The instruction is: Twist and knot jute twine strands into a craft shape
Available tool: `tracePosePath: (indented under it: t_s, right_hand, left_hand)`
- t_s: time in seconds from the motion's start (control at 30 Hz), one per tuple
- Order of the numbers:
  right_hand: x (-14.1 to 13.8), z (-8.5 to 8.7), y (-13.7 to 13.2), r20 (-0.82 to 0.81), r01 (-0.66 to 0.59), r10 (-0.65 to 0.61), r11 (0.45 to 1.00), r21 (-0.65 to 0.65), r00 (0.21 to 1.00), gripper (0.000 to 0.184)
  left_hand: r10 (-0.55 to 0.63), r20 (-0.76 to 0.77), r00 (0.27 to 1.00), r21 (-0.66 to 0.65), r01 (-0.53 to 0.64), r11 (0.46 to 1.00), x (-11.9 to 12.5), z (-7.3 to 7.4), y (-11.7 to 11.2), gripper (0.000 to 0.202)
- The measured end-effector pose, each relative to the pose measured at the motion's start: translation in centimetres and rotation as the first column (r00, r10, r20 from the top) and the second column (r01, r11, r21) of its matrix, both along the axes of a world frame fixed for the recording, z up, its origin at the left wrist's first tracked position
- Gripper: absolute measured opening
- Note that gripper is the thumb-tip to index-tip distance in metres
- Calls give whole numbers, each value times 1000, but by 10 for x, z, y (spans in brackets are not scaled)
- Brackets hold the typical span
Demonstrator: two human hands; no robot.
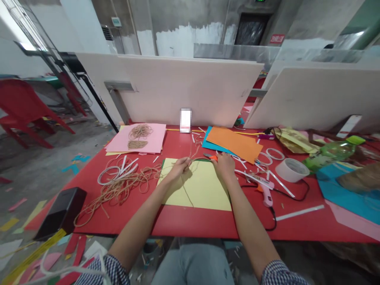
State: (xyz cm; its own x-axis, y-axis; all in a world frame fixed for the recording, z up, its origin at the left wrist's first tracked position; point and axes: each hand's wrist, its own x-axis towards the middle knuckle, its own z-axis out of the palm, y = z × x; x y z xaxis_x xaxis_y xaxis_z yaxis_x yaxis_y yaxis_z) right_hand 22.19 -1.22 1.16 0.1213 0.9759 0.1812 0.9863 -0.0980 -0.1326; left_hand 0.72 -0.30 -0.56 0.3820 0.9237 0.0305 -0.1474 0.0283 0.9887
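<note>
My left hand (179,167) is closed in a pinch on a strand of brown twine (187,190) over a yellow paper sheet (198,190) on the red table (190,225). The twine runs from my fingers up toward the back and down across the sheet. My right hand (224,164) is closed on orange-handled scissors (211,157), whose blades point left toward the twine. A loose tangle of twine (124,186) lies left of the sheet.
Pink paper (154,138) with twine coils sits back left, orange paper (234,143) over blue back right. A pink glue gun (267,194), tape roll (291,169), green bottle (332,152) and black box (61,213) lie around. White partitions (190,91) stand behind.
</note>
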Motion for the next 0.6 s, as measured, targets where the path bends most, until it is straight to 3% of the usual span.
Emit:
tracePosePath:
  t_s: [0.1, 0.17, 0.23, 0.3, 0.37, 0.43, 0.6]
  right_hand:
    - [-4, -7, 4, -173, -28, 42, 996, 84, 984, 37]
    - [-8, -9, 7, -446, -97, 138, 989, 113, 884, 43]
    - [-16, -9, 8, -751, -237, 215, 968, 81, 624, 53]
    - [-25, -8, 6, -916, -353, 209, 932, 81, 342, 52]
    - [-34, -7, 4, -961, -372, 205, 920, 123, 187, 47]
    - [-39, -7, 2, -969, -345, 212, 925, 157, 128, 44]
    - [-39, -11, 4, -969, -272, 227, 942, 195, 94, 48]
  left_hand:
    - [-54, 74, 996, -31, 56, 998, -1, -4, 0, 46]
    - [-78, 78, 994, -23, 80, 997, 0, -4, -1, 46]
    - [-83, 58, 995, -11, 83, 996, 1, -4, -3, 47]
    - [-88, 21, 996, -6, 88, 996, 2, -3, -5, 48]
    - [-101, -19, 995, -6, 101, 995, 3, -2, -7, 49]
    - [-115, -54, 992, -5, 115, 993, 4, -1, -9, 50]
    - [-127, -109, 986, 7, 128, 992, 7, -2, -10, 53]
